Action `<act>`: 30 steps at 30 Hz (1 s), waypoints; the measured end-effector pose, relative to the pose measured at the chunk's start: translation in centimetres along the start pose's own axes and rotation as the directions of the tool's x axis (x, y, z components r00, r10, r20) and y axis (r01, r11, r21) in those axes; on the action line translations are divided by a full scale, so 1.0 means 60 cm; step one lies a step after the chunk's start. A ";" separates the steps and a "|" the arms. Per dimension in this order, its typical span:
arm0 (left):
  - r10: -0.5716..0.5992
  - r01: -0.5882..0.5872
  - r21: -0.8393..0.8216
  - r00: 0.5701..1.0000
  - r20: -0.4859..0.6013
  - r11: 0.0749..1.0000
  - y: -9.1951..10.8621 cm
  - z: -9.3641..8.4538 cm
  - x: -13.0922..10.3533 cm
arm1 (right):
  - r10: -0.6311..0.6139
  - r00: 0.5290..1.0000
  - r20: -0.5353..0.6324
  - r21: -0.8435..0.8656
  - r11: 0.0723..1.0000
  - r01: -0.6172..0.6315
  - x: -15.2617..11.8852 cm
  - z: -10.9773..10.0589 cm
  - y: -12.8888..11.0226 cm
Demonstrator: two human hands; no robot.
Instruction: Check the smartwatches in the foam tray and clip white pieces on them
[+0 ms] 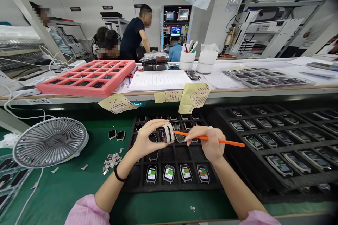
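Note:
My left hand (pixel 149 137) is closed around what looks like two smartwatch bodies (pixel 166 133), pinched side by side between thumb and fingers above the tray. An orange thin stick (pixel 221 141) is in my right hand (pixel 211 141), gripped between thumb and fingers. Its left tip meets or nearly meets the edge of the held watch bodies. Below both hands lies a black foam tray (pixel 182 154) with compartments. Its front row has several watches with lit screens, such as one lit watch (pixel 169 173); darker watches sit in the rows behind, partly hidden by my hands.
A white fan (pixel 50 142) stands at left, near two loose watches (pixel 116 134) and a pile of small pieces (pixel 112 161). More black trays of watches (pixel 280 165) lie at right. The shelf holds a pink foam tray (pixel 113 89) and paper sheets (pixel 160 80). People work behind.

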State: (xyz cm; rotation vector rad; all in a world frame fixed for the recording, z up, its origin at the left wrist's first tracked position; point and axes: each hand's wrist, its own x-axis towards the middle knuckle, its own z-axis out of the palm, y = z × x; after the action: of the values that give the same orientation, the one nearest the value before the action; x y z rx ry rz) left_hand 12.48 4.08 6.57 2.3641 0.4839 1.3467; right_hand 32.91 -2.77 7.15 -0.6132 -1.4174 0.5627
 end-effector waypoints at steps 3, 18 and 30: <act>0.006 -0.006 -0.008 1.000 -0.004 1.000 0.000 0.000 0.000 | -0.019 1.000 -0.004 -0.015 1.000 0.018 0.000 0.000 0.003; 0.077 -0.076 0.017 0.996 -0.050 0.997 0.002 0.008 -0.002 | -0.027 0.999 -0.043 -0.133 0.991 0.021 -0.007 0.007 0.000; 0.067 -0.067 0.001 0.997 -0.028 0.998 0.009 0.011 -0.001 | 0.011 1.000 0.018 -0.049 0.999 -0.010 -0.009 0.010 -0.011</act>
State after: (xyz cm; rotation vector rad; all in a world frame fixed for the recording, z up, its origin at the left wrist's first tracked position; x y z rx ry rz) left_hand 13.06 3.51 6.47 2.3839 0.4163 1.4112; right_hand 32.29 -3.58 7.27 -0.6564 -1.4500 0.5440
